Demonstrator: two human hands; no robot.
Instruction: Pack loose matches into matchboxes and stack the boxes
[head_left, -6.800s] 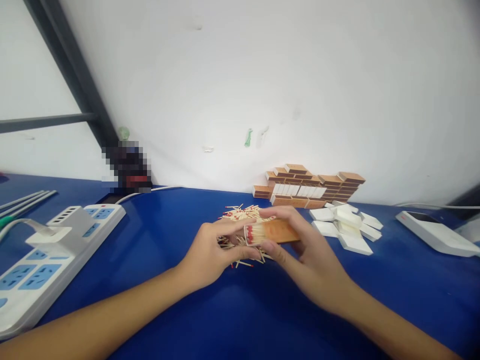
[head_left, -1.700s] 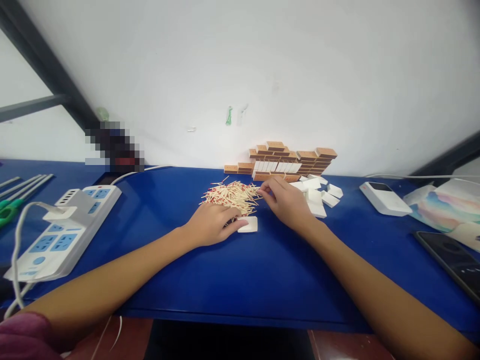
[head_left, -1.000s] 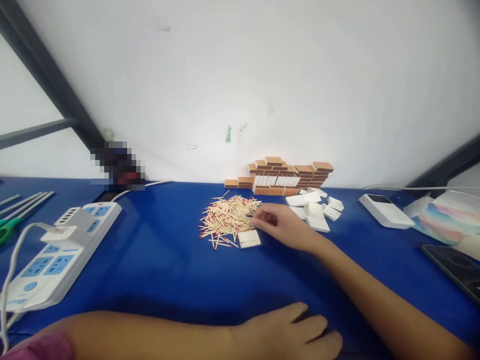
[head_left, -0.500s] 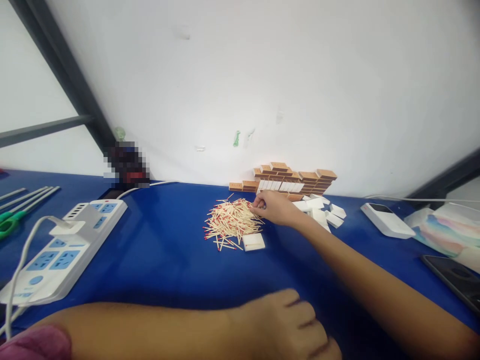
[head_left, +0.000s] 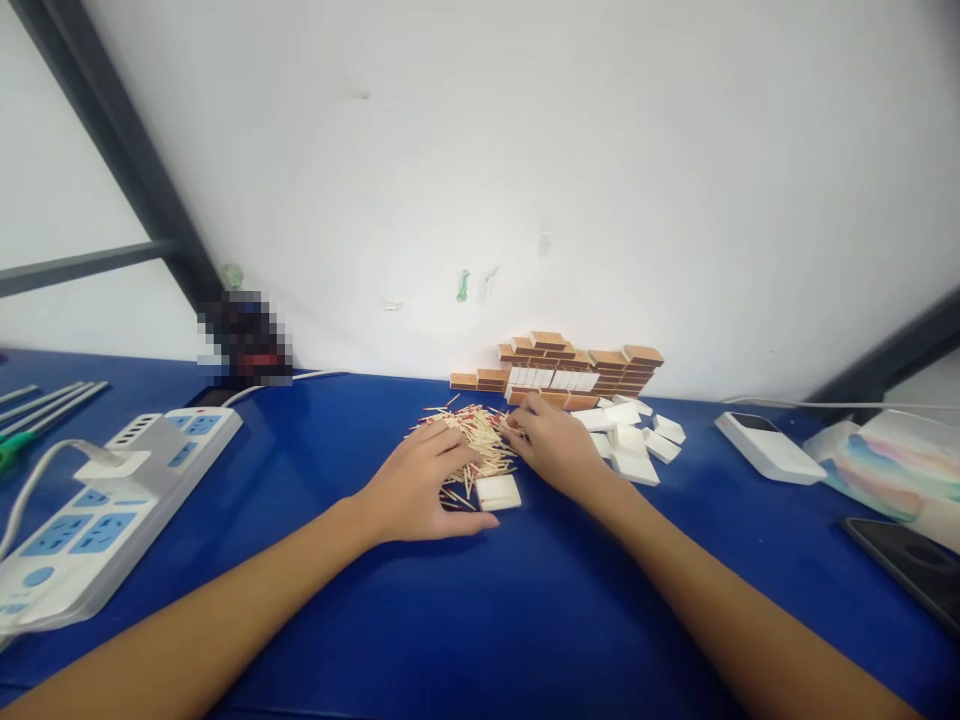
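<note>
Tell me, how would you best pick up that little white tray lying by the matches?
Probably by its two long side walls, pinching from above. The white tray lies flat and open side up on the blue table, beside the matchstick pile. Its near side is free; the left hand and right hand flank it.

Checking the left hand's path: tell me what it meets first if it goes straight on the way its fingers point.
The left hand points up and right into the loose matches, which its fingers already seem to touch; depth is unclear.
</note>
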